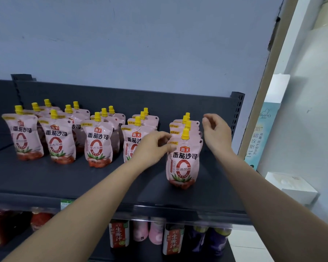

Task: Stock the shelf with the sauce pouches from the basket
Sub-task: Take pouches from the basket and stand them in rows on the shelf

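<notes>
Both your hands hover empty: your left hand [153,146] curls loosely beside the front sauce pouch [183,161] standing upright on the dark shelf [83,178], probably steadying its row, while your right hand [216,133] hangs relaxed just clear.

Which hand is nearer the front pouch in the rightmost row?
Left. The left hand is at the front pouch's upper left edge, fingers about touching it. The right hand is up and to the right, beside the row behind, clear of that pouch.
</notes>
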`<state>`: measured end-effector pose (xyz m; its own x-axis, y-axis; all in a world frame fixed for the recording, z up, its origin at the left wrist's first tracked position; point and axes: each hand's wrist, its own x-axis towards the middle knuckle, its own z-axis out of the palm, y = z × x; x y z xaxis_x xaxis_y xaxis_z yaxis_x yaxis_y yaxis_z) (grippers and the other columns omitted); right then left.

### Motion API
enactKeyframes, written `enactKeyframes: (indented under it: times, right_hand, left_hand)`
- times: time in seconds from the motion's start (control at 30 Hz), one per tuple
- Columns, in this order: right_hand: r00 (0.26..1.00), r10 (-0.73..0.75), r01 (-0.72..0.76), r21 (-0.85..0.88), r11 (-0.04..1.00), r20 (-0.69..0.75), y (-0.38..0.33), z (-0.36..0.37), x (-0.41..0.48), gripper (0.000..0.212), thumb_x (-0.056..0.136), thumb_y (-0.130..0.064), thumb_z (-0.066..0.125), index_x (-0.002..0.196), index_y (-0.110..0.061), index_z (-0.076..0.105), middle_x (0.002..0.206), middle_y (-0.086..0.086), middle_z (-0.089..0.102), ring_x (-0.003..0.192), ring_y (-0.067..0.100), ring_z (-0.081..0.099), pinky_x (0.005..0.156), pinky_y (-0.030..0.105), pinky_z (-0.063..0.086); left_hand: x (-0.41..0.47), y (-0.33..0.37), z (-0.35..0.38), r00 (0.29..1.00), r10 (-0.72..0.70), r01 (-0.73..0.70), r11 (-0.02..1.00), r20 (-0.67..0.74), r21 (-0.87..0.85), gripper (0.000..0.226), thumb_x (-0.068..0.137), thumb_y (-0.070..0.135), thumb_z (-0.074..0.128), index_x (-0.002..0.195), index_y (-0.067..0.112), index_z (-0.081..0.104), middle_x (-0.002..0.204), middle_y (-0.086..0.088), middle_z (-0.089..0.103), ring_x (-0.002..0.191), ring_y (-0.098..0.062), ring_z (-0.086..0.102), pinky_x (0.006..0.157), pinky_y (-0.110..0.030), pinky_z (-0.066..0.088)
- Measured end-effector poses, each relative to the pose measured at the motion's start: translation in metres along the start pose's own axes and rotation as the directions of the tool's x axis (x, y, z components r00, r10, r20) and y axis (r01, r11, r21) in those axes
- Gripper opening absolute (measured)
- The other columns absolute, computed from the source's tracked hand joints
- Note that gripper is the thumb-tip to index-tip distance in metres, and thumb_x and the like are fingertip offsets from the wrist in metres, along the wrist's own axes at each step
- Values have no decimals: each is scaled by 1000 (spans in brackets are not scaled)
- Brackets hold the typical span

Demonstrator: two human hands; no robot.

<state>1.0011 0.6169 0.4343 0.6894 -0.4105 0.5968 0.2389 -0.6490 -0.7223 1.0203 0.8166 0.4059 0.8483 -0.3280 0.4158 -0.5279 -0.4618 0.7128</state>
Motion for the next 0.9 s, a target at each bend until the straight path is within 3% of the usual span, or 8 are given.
enactKeyframes:
  times: [0.13,0.33,0.47,0.6,0.9]
  right_hand:
    - [985,-171,171,-64,983,5,-35,0,-4,33,97,-31,50,127,-20,58,129,-2,61,122,15,52,97,30,40]
    - [911,-382,398,-88,913,153,-80,19,-33,41,93,-30,54,132,-17,55,135,2,58,130,21,45,103,35,36]
    - [844,-448,496,-112,861,296,-103,42,-64,46,90,-28,59,133,-14,53,137,6,55,132,26,43,107,42,36]
    - [751,-489,565,-49,823,444,-124,69,-105,49,88,-29,61,135,-18,51,139,6,52,131,28,42,106,45,36]
    - [471,-546,666,126,735,693,-175,143,-215,51,90,-35,59,138,-20,47,140,3,50,130,26,41,105,42,37]
  left_hand:
    - [-8,11,-28,988,136,-95,913,-77,398,42,89,37,62,127,19,59,120,-2,61,111,-21,56,91,-38,49]
    - [-45,19,-80,968,230,-54,588,-103,807,31,91,30,55,116,13,62,114,-4,63,104,-28,58,77,-40,50]
    - [-87,9,-115,980,143,62,427,-135,902,27,87,30,56,107,12,60,116,-6,62,108,-29,55,87,-40,45]
    - [-139,-6,-149,978,10,197,294,-209,935,38,88,35,58,118,12,54,124,-5,57,119,-26,50,96,-38,38]
    - [-284,-39,-224,880,-232,443,84,-415,893,32,89,37,56,114,17,55,123,-2,59,121,-23,50,99,-37,38]
